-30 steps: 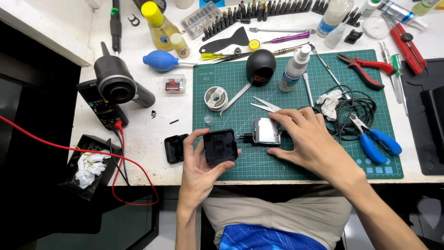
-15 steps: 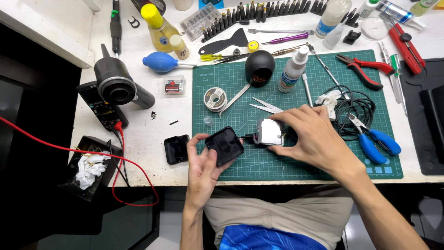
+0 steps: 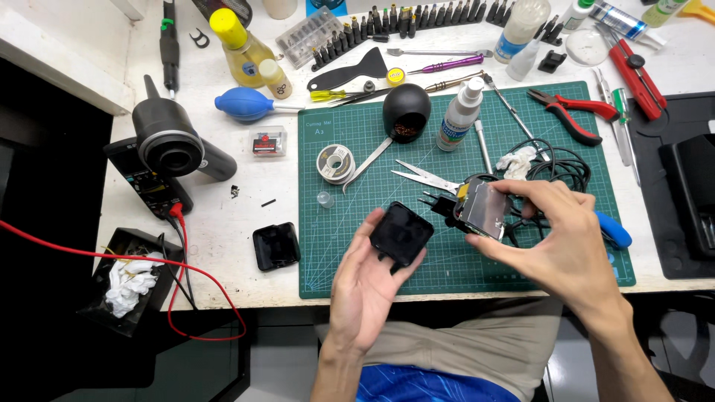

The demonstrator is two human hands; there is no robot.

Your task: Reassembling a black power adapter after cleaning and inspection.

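Note:
My left hand (image 3: 365, 286) lies palm up over the front edge of the green cutting mat (image 3: 357, 141) and holds a black square plastic casing (image 3: 402, 234) on its fingers. My right hand (image 3: 555, 238) grips a small electronic module (image 3: 480, 208) with a shiny metal shield, yellow tape and black prongs at its left end. The module is lifted just above the mat, right of the casing and close to it. A black cable (image 3: 558, 164) runs from behind my right hand. A second black square cover (image 3: 276, 246) lies on the white table to the left of the mat.
On the mat: scissors (image 3: 424, 176), solder spool (image 3: 335, 162), black round holder (image 3: 406, 112), spray bottle (image 3: 459, 115), tweezers. Red pliers (image 3: 570, 119) and blue-handled pliers (image 3: 612, 229) sit at the right. A hot-air tool (image 3: 175, 141), multimeter with red lead, blue blower (image 3: 246, 104) and bottles are at the left.
My right hand picked the module up off the mat and turned it toward the casing. My left hand tilted the black casing and shifted it rightward toward the module.

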